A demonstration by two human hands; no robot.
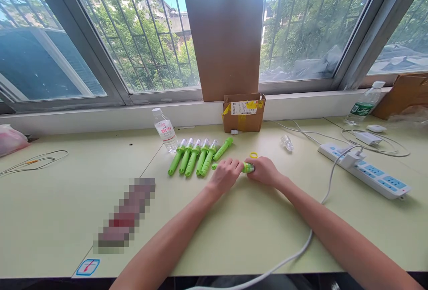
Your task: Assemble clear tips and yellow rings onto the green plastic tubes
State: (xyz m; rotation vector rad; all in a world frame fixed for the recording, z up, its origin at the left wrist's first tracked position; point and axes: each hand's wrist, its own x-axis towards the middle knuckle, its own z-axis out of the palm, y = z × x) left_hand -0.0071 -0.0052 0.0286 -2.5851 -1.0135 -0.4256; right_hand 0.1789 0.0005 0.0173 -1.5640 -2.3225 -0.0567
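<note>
- Left hand [227, 176], mid-frame: fingers closed around a green tube [246, 167], one end poking out past the knuckles toward the row.
- Right hand [264, 170], just beside it: fingers curled in at the tube's right end; exact fingertip contact hidden.
- Tube lies roughly level across the picture's centre, between both hands. The opposed grip probably steadies it, one hand holding, the other on the end.
- Five clear-topped green sticks [191, 160], left of centre: side by side, tops away from the person. Reads as deliberate lining-up, easy to count and reach.
- Another green stick [223, 149] at the row's right, no clear top seen; perhaps set apart for that.
- Yellow ring [253, 153] just beyond the right hand; clear piece [286, 143] farther right. Likely loose parts kept within reach.
</note>
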